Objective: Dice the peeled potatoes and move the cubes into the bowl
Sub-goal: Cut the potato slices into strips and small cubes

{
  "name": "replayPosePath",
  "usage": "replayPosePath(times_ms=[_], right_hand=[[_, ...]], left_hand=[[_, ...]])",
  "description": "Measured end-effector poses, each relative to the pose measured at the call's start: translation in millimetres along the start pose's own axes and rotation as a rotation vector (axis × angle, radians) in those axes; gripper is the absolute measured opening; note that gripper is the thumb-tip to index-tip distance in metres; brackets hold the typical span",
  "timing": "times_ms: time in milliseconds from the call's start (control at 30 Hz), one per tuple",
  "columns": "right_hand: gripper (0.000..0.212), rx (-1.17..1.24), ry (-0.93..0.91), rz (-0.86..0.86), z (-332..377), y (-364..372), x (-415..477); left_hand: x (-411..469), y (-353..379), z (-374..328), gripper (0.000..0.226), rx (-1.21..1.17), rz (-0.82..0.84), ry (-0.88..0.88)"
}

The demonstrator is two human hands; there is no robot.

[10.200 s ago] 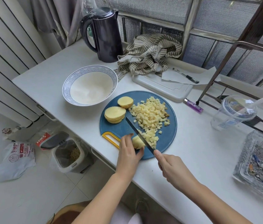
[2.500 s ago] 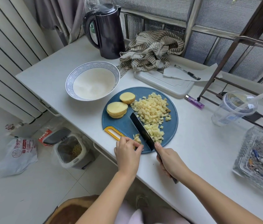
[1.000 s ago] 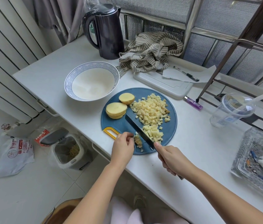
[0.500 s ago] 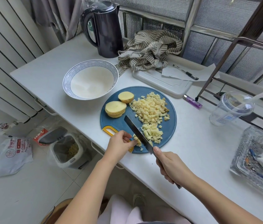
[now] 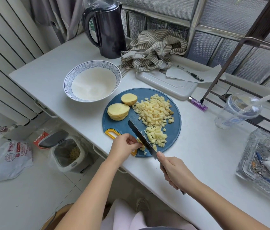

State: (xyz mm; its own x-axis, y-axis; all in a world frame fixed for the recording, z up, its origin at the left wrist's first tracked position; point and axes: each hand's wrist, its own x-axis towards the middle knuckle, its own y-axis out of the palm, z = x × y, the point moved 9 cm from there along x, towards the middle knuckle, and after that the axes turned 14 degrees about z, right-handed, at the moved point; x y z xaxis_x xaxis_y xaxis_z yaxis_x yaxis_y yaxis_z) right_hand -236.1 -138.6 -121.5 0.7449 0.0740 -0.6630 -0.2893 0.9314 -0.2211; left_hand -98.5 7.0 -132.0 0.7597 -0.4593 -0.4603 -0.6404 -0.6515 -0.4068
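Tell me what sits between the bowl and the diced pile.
Head view: a potato end piece and a stack of slices, on the blue board.

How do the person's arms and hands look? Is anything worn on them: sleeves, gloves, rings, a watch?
The left forearm and the right forearm are bare as far as the picture shows; no sleeve is in view. The left hand and the right hand wear no gloves, and no ring, watch or bracelet shows.

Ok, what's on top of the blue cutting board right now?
A pile of potato cubes, a stack of slices, a potato end and the knife blade. The left hand holds a small potato piece, mostly hidden by that hand and the blade.
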Motion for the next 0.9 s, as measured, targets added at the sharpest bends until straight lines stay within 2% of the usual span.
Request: replayPosePath(times_ms=[267,533,733,900], right_hand=[[0.059,-0.024,-0.001,-0.023,4,1,4],[0.06,0.135,-0.01,0.034,0,4,7],[0.06,0.11,-0.002,0.024,2,3,10],[0.06,0.103,0.014,0.025,1,2,10]], left_hand=[[5,1,0,0.02,-0.007,0.023,-0.016],[5,1,1,0.018,0.001,0.0,-0.017],[5,3,1,0.022,0.017,0.103,-0.027],[4,4,-2,0.026,0.086,0.063,-0.012]])
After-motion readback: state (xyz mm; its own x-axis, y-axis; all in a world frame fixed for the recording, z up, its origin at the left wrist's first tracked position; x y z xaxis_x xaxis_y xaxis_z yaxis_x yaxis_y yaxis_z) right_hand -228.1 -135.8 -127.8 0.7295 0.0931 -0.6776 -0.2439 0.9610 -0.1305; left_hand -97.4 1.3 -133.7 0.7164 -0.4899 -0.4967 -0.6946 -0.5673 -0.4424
